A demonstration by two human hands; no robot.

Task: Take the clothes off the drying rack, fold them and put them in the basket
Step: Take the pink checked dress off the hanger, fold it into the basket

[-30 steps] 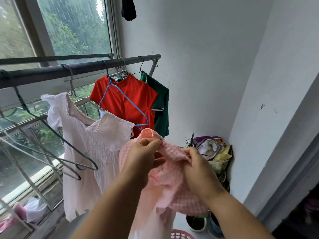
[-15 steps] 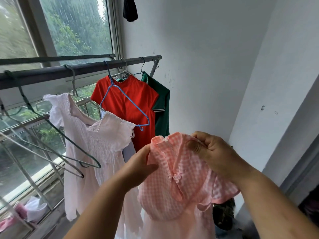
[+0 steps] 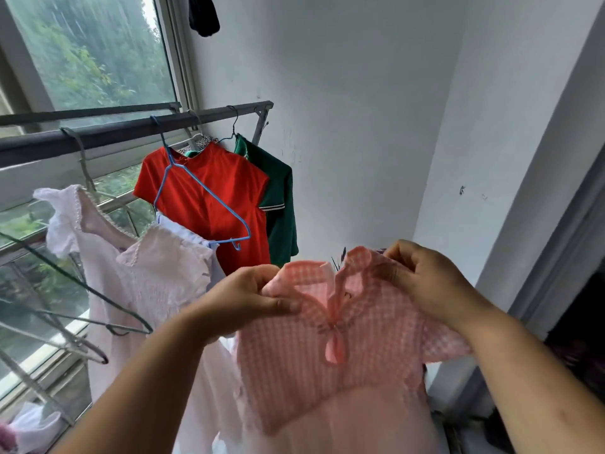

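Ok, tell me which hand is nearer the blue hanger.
Left. The left hand grips the pink checked dress just below the blue hanger; the right hand holds the other shoulder, farther right.

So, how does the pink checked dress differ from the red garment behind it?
The pink checked dress is held at its shoulders by the left hand and right hand; the red garment hangs from the rail. The dress has a bow; the red garment is plain. Both have short sleeves.
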